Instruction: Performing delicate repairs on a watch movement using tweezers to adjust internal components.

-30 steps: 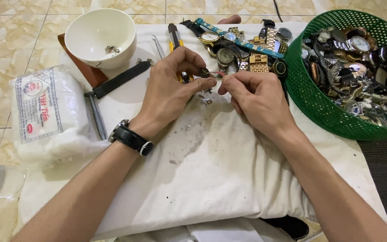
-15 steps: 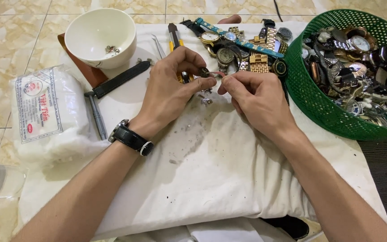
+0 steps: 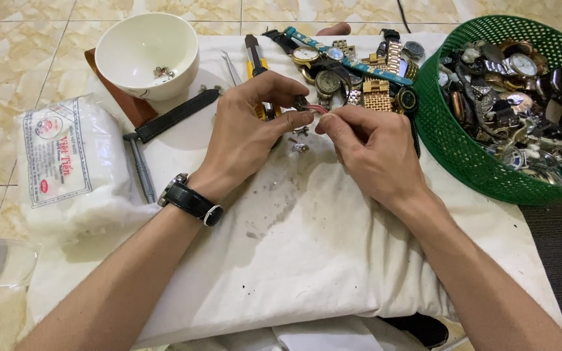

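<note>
While the left hand (image 3: 248, 133) pinches one end of a small watch part (image 3: 311, 108) between thumb and forefinger, the right hand (image 3: 372, 153) grips its other end, fingers closed. It seems to be a short pin or link, though it is too small to be sure. Its long axis runs left to right between the fingertips, just in front of the watch pile (image 3: 359, 71), left of the green basket (image 3: 450, 149).

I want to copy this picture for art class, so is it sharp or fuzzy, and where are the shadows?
Head view: sharp across most of it, with even, soft light; the left hand and right hand throw only faint shadows on the white cloth. The white bowl shows slight shine, no harsh glare. The tiny part pinched between the fingertips is too small to make out.
</note>
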